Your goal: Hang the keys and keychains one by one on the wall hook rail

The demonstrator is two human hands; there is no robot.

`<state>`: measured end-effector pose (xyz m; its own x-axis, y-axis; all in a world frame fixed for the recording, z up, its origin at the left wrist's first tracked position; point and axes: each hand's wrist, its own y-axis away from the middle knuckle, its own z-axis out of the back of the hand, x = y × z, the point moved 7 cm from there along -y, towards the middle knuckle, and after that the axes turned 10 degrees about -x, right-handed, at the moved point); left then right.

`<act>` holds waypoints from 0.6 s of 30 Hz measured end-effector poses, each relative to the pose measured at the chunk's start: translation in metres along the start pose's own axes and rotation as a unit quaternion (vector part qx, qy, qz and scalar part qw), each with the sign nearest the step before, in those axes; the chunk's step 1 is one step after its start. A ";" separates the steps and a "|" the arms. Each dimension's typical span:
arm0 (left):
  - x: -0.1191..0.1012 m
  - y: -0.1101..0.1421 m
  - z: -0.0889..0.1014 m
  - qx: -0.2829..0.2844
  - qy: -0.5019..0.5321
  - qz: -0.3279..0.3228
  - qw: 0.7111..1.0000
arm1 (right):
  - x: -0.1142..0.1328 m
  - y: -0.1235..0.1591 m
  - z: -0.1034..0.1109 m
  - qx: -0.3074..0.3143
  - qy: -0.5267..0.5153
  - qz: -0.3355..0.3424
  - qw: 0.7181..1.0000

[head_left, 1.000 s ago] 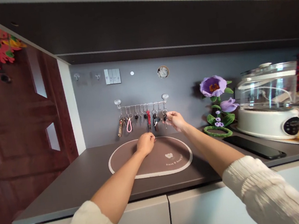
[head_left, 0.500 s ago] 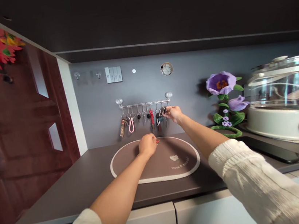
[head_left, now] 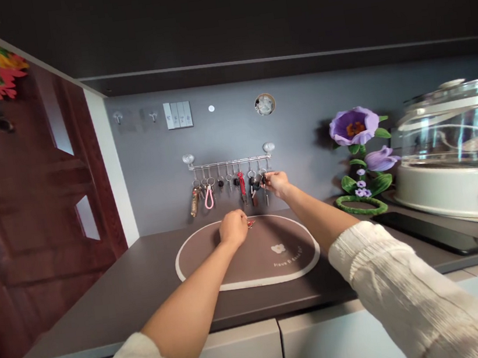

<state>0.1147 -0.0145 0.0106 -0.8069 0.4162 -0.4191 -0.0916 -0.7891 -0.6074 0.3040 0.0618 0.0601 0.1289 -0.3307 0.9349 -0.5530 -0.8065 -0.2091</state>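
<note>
Toward the right end of a clear hook rail (head_left: 230,162), my right hand (head_left: 278,184) is closed in a pinch on a dark-headed key (head_left: 264,181) hanging from a ring. My left hand (head_left: 234,228) is closed low over the back of an oval brown mat (head_left: 246,269). A small red item (head_left: 251,223) shows past its fingertips, too small to name. Between the hands and to the left hang several keys, a red strap (head_left: 242,183), a pink loop (head_left: 208,197) and a brown tag (head_left: 194,202).
On the right of the counter (head_left: 117,295) stand purple fabric flowers (head_left: 354,127), a black phone (head_left: 435,232) and a white appliance with a clear tank (head_left: 447,190). A dark shelf (head_left: 218,23) overhangs the counter. A brown door (head_left: 36,241) is at the left.
The view has shifted, with the upper shelf's contents leaving the picture. My right hand stays at the key on the rail. The red item now shows more clearly beside my left fingertips.
</note>
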 end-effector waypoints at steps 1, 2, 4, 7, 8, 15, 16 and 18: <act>0.001 0.000 0.000 -0.001 0.000 0.001 1.000 | 0.000 0.000 0.001 0.000 0.003 0.004 1.000; 0.001 -0.001 0.000 -0.002 0.000 0.001 1.000 | 0.000 0.000 0.001 0.001 0.007 0.009 1.000; 0.003 -0.002 -0.001 -0.006 0.003 0.000 1.000 | 0.000 0.000 0.002 0.001 0.015 0.018 1.000; 0.006 -0.003 -0.002 -0.014 0.008 -0.001 1.000 | 0.002 0.002 0.004 -0.007 0.026 0.027 0.999; 0.008 -0.004 -0.002 -0.016 0.009 -0.001 1.000 | 0.003 0.003 0.005 -0.009 0.029 0.030 0.999; 0.018 -0.009 -0.003 -0.020 0.025 0.016 0.999 | 0.007 0.014 0.019 -0.051 0.066 0.059 0.995; 0.019 -0.009 -0.003 -0.019 0.026 0.018 0.999 | 0.008 0.017 0.022 -0.064 0.083 0.070 0.992; 0.021 -0.009 -0.002 -0.018 0.024 0.022 0.999 | 0.010 0.025 0.029 -0.097 0.125 0.098 0.983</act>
<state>0.0998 0.0026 0.0060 -0.7802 0.4042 -0.4775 -0.0350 -0.7903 -0.6117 0.3152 0.0247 0.0563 -0.1881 -0.3208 0.9283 -0.6970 -0.6223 -0.3563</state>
